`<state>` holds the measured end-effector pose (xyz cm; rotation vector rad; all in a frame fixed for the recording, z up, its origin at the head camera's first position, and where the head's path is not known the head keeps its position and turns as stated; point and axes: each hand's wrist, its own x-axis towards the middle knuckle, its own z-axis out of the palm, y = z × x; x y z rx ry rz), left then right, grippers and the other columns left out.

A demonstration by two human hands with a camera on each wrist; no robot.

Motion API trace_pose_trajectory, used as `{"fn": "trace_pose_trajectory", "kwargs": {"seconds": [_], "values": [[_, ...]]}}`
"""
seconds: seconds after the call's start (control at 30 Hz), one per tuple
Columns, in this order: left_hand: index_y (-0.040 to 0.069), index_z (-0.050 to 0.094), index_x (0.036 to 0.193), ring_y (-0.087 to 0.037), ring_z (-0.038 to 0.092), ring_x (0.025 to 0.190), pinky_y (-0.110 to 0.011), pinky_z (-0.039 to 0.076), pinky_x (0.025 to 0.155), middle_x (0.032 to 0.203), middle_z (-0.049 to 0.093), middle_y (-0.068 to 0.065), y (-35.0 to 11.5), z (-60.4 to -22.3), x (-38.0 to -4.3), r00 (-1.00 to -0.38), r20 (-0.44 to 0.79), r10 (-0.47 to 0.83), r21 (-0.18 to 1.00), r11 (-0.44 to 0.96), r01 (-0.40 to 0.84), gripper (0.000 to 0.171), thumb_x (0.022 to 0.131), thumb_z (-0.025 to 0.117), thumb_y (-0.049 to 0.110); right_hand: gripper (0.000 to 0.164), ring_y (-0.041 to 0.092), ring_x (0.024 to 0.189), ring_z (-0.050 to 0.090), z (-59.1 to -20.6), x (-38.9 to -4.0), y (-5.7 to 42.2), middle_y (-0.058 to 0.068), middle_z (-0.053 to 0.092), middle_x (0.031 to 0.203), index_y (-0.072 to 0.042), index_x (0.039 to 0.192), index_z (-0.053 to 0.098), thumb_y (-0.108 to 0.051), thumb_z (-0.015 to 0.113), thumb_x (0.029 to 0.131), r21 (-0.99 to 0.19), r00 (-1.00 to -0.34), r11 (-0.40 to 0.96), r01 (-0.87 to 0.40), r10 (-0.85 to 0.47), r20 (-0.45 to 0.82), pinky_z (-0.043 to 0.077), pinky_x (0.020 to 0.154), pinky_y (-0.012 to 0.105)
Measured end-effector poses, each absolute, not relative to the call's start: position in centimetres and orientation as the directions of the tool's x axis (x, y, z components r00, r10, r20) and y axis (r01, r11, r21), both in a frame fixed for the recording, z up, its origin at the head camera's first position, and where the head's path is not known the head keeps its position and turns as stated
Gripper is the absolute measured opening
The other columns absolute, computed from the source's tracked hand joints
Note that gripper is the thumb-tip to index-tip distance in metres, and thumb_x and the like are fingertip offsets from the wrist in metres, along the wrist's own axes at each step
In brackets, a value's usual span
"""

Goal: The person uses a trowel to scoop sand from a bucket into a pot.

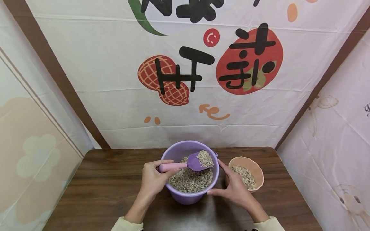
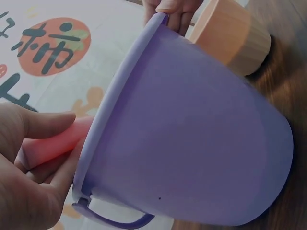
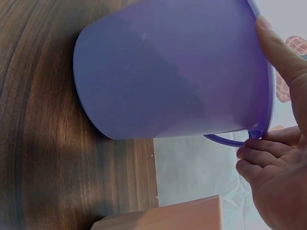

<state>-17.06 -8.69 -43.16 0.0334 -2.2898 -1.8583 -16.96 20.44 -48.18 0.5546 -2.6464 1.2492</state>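
A purple bucket (image 1: 186,199) stands on the table, partly filled with small greyish-beige grains (image 1: 189,183). By its pink handle (image 1: 173,166), my left hand (image 1: 154,179) grips a scoop whose purple blade (image 1: 194,163) carries a heap of the same grains. The blade is over the bucket's mouth, toward the right side. My right hand (image 1: 235,187) holds the bucket's right rim, its thumb at the front and its fingers (image 3: 261,153) by the hinge of the bucket's carrying handle (image 3: 223,140). In the left wrist view, the bucket wall (image 2: 187,129) hides the scoop's blade.
Just right of my right hand, a peach faceted bowl (image 1: 259,171) contains similar grains. The dark wooden table (image 1: 115,183) ends against a printed cloth backdrop (image 1: 121,109), with cloth panels on both sides.
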Motion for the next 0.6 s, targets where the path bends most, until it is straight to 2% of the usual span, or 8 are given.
{"fn": "trace_pose_trajectory", "kwargs": {"seconds": [0.23, 0.4, 0.53, 0.6], "values": [[0.000, 0.079, 0.102, -0.013, 0.068, 0.086, -0.022, 0.054, 0.075, 0.094, 0.076, -0.012, -9.6, -42.9, -16.4, -0.987, 0.092, -0.135, 0.990, 0.123, 0.076, 0.029, 0.076, 0.089, 0.005, 0.113, 0.002, 0.056, 0.034, -48.2, -16.9, 20.5, -0.013, 0.031, 0.065, -0.004, 0.152, 0.045, -0.047, 0.096, 0.061, -0.705, -0.912, 0.579, -0.410, -0.265, 0.313, 0.034, 0.051, 0.021], [0.000, 0.078, 0.103, -0.015, 0.069, 0.086, -0.024, 0.056, 0.073, 0.095, 0.076, -0.012, -10.4, -42.7, -16.1, -0.990, 0.080, -0.120, 0.993, 0.094, 0.069, 0.029, 0.077, 0.089, 0.005, 0.114, 0.005, 0.056, 0.034, -48.2, -17.0, 20.5, -0.010, 0.032, 0.066, -0.004, 0.152, 0.044, -0.047, 0.096, 0.061, -0.712, -0.913, 0.573, -0.407, -0.266, 0.309, 0.034, 0.052, 0.021], [-0.004, 0.077, 0.106, -0.013, 0.068, 0.084, -0.024, 0.056, 0.070, 0.098, 0.075, -0.015, -10.8, -42.4, -15.8, -0.989, 0.072, -0.126, 0.995, 0.071, 0.064, 0.033, 0.076, 0.088, 0.002, 0.113, 0.007, 0.061, 0.036, -48.3, -16.9, 20.5, -0.006, 0.034, 0.072, -0.004, 0.152, 0.043, -0.046, 0.096, 0.062, -0.709, -0.910, 0.571, -0.414, -0.268, 0.316, 0.039, 0.058, 0.024], [-0.006, 0.076, 0.108, -0.013, 0.068, 0.083, -0.023, 0.056, 0.070, 0.099, 0.075, -0.018, -10.9, -42.3, -15.7, -0.989, 0.073, -0.129, 0.996, 0.059, 0.066, 0.034, 0.076, 0.088, -0.001, 0.114, 0.009, 0.064, 0.038, -48.3, -16.9, 20.4, -0.004, 0.040, 0.076, -0.004, 0.153, 0.043, -0.046, 0.096, 0.061, -0.708, -0.908, 0.568, -0.419, -0.266, 0.324, 0.043, 0.064, 0.029]]}}
